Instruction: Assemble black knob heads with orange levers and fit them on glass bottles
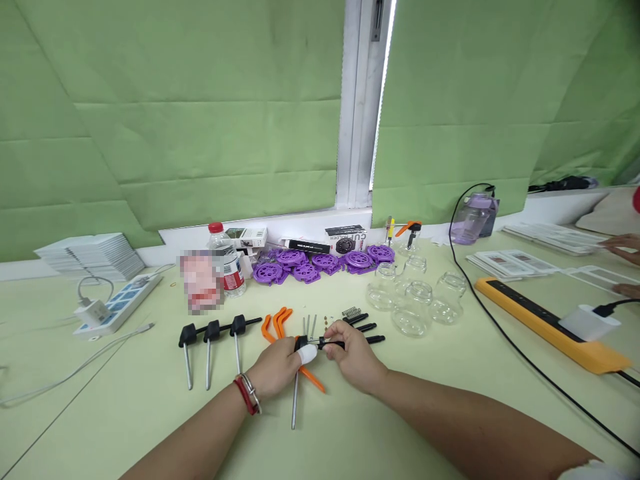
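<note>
My left hand (280, 363), its thumb wrapped in white, is closed on a clamp-like part with a black head (301, 343), an orange lever (313, 379) and a metal rod (295, 403) pointing down. Pinched in my right hand (357, 360) is a slim black piece (336, 345), with thin metal reaching toward the black head; whether they touch is hard to see. Beyond my hands lie loose orange levers (277, 323), thin metal pins (310, 325), springs (351, 312) and black rods (370, 327). Several black-headed parts with metal rods (209, 357) lie left of my left hand.
Purple plastic parts (305, 267) are heaped at the back beside a water bottle (231, 270). Clear jars (413, 313) stand to the right. A black cable (490, 307) crosses near an orange power strip (550, 327). Another person's hand (623, 250) is at far right.
</note>
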### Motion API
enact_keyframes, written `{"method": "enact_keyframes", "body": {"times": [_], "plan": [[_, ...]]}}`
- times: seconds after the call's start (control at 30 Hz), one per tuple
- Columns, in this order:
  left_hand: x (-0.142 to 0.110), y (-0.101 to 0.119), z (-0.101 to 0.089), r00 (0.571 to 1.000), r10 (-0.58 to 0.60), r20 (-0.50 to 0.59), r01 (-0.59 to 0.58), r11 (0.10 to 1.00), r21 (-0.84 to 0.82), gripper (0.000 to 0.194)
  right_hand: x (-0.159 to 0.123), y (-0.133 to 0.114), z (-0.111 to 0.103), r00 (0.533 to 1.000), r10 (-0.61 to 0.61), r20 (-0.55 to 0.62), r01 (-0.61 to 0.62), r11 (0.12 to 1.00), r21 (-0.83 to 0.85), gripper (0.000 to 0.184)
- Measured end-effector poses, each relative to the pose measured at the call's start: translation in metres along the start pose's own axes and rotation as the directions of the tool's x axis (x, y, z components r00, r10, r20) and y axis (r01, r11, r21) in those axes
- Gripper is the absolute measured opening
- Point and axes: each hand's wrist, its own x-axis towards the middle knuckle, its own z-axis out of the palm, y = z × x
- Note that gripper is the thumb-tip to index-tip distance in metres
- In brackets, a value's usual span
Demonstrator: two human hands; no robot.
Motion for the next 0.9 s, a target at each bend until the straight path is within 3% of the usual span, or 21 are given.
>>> {"method": "enact_keyframes", "body": {"times": [0.2, 0.33, 0.43, 0.63, 0.77, 0.9], "plan": [[-0.012, 0.001, -0.013, 0.992, -0.083, 0.099, 0.096, 0.986, -0.135, 0.043, -0.005, -0.014, -0.007, 0.997, 0.013, 0.071, -0.001, 0.987, -0.163, 0.01], [-0.021, 0.002, -0.018, 0.964, -0.199, 0.176, 0.234, 0.949, -0.21, 0.04, -0.01, -0.028, -0.015, 0.993, -0.043, 0.11, 0.088, 0.889, -0.448, 0.009], [-0.022, 0.001, -0.018, 0.957, -0.239, 0.163, 0.27, 0.94, -0.209, 0.04, -0.012, -0.031, -0.02, 0.994, -0.072, 0.083, 0.106, 0.832, -0.544, 0.013], [-0.022, -0.004, -0.015, 0.994, -0.112, -0.016, 0.113, 0.99, 0.08, 0.049, -0.003, -0.032, -0.042, 0.997, -0.077, -0.019, 0.055, 0.839, -0.541, 0.013], [-0.023, -0.001, -0.014, 0.994, -0.104, -0.046, 0.111, 0.968, 0.226, 0.055, 0.017, -0.032, -0.068, 0.991, -0.083, -0.102, 0.016, 0.847, -0.531, 0.015], [-0.025, 0.003, -0.015, 0.993, -0.108, -0.05, 0.118, 0.945, 0.306, 0.057, 0.039, -0.026, -0.087, 0.987, -0.117, -0.11, 0.006, 0.713, -0.701, 0.012]]}}
